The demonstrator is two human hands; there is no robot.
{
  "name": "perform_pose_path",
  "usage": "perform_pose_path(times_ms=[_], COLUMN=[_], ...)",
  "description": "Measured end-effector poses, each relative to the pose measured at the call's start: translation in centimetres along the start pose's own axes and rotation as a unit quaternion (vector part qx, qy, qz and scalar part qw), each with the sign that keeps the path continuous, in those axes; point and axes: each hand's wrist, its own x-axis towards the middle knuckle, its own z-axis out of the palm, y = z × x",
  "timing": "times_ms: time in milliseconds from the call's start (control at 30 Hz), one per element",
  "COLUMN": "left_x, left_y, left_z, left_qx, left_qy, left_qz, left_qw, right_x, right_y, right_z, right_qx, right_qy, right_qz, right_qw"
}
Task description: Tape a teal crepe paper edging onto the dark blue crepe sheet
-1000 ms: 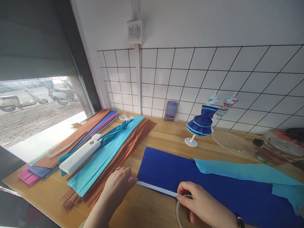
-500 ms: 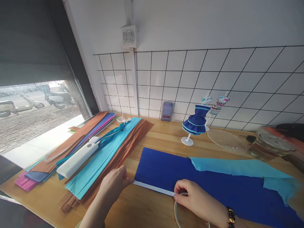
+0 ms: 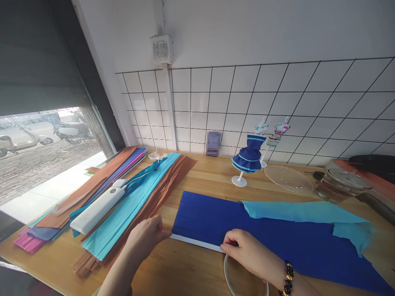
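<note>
1 white strip (image 3: 197, 242) lies along the near edge of the blue sheet (image 3: 212, 218) on the worktop (image 3: 175, 269). Left hand (image 3: 144, 236): fingers pinch its left end. Right hand (image 3: 245, 248): fingers pinch it farther right. Judged light, flexible; grip at both ends.

Table (image 3: 203, 176): wood, pale grain, smooth, slight sheen. Dark blue sheet (image 3: 210, 213): matt, smooth, paper or cloth, cannot tell which. Brown strips (image 3: 160, 187): thin, crinkled, matt, paper-like. White device (image 3: 97, 209): smooth hard shell, plastic-looking, soft sheen. Round jar (image 3: 342, 183): clear, glossy. Wall tiles (image 3: 200, 100): smooth, faintly glossy. Beads of bracelet (image 3: 289, 276): black, glossy; a few gold-coloured, metallic-looking. Doll stand base (image 3: 239, 181): white, smooth, plastic-looking.
</note>
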Motion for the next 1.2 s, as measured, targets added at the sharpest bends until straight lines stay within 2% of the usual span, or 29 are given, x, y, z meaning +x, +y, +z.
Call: perform_pose_path(times_ms=[500,1200], left_x=[0.6,0.9], left_y=[-0.5,-1.1], left_z=[0.1,0.6], left_qx=[0.002,-0.005], left_qy=[-0.022,-0.024], left_qz=[0.013,0.019], left_qw=[1.0,1.0], right_x=[0.5,1.3], right_y=[0.1,0.5], right_z=[0.2,0.3], right_qx=[-0.02,-0.035], right_qy=[-0.001,-0.009], right_qz=[0.011,0.015], right_qw=[1.0,0.999])
